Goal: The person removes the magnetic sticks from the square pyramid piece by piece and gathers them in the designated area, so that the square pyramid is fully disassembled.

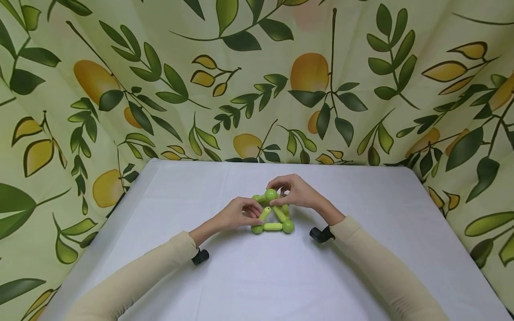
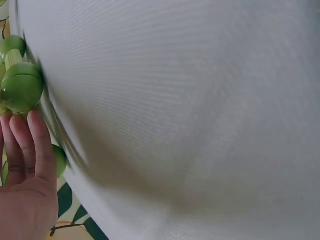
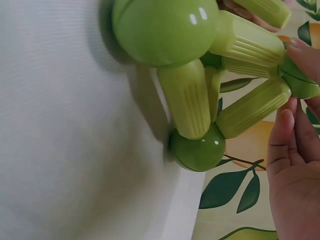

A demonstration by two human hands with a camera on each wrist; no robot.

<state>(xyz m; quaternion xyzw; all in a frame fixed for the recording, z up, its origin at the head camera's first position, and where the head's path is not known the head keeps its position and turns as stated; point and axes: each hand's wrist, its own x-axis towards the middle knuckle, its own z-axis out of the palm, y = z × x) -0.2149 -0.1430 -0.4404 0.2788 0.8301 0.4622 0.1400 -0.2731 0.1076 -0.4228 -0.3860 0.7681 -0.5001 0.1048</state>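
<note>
Green ball-and-rod frame [image 1: 279,214] at centre of the head view, held by left hand [image 1: 241,214] and right hand [image 1: 297,192].
The right pinches the top ball [image 1: 271,194]; the left grips a slanting rod [image 1: 265,214], long axis lower left to upper right, upper end free. Right wrist view shows ribbing [image 3: 195,107] unresolved in the head view; left wrist view shows fingertips [image 2: 35,119] at a ball [image 2: 22,87], upper left, rod grip hidden.
</note>
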